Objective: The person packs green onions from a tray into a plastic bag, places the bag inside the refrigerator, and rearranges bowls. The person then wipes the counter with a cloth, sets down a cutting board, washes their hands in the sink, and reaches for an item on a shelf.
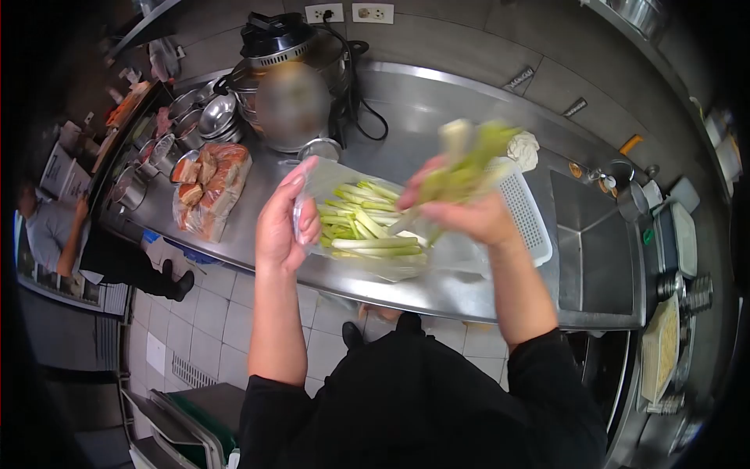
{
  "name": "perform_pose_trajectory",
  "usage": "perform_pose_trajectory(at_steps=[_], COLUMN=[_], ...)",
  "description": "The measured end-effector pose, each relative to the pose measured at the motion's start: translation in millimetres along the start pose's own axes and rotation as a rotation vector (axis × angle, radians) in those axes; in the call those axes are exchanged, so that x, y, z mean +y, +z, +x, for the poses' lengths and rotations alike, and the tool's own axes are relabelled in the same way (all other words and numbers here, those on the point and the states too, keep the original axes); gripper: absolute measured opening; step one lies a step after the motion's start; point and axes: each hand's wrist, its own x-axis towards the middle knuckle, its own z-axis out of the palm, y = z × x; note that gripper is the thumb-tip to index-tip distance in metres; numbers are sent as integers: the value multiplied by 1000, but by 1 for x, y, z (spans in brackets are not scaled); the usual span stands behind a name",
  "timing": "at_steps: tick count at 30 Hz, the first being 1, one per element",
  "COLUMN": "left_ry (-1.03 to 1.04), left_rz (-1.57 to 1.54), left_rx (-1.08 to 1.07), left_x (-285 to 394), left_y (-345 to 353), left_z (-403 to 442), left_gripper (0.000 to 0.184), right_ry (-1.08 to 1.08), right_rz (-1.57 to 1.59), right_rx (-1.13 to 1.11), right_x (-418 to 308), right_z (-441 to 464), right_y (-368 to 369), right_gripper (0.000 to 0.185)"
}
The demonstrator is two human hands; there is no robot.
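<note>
The left hand point(291, 219) is curled around the rim of a clear bag point(322, 176), keeping its mouth apart. The right hand point(473, 215) grips a bunch point(469, 168) of pale green stalks, raised over the bag's right side and blurred. More cut stalks point(363, 223) lie between the two hands, inside the bag.

Just right of the right hand, partly behind its wrist, sits a white perforated basket point(530, 215); beyond its far end is a crumpled cloth point(523, 150). Under all this runs a steel counter point(398, 152), shiny and bare past the bag, with a raised edge along the grey tiled wall point(453, 43). Farther right of the right hand, a square sink point(605, 266) is set into the steel.

Left of the left hand lies meat point(223, 187) in clear plastic, with stacked bowls point(219, 117) behind it. Beyond the left hand, near the wall, stands a black-topped appliance point(275, 37); a round blur hides part of the area below it. Below the hands, pale tiles point(211, 309) cover the floor. Well off to the left, another person point(51, 234) stands at the room's edge.
</note>
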Motion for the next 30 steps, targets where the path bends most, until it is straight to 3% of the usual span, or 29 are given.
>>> perform_pose_trajectory(at_steps=[2,4,8,10,12,14,19,22,23,24,27,30], left_ry=[28,27,18,37,64,94,179,219,234,221,220,210], left_rz=[-12,-55,-42,-33,-20,-179,-198,-52,-55,-52,-46,-27], left_rx=[2,6,12,63,107,104,2,74,93,153,232,221], left_x=[9,12,15,19,28,41,83,92,90,87,89,98], left_y=[-4,-9,-30,-34,-41,-58,-75,-84,-89,-96,-108,-115], left_z=[3,3,0,-1,3,15,16,0,-5,-10,-33,-51], left_gripper=[46,46,46,44,43,41,40,40,40,40,41,43], right_ry=[312,296,430,460,646,649,605,369,194,23,-64,-118], right_rz=[-769,-1053,-1074,-1069,-1182,-1294,-1512,-1364,-1316,-1258,-1286,-1397], right_rx=[-325,-311,-228,-314,-579,-674,-716,-740,-665,-590,-526,-494], right_x=[38,114,142,110,58,29,-50,-70,-68,-66,-54,-48], right_z=[32,26,8,5,3,-7,6,8,5,3,4,3], right_y=[27,24,-3,-10,-2,-2,0,4,12,18,27,30], right_gripper=[48,60,62,59,51,39,30,13,9,16,28,28])
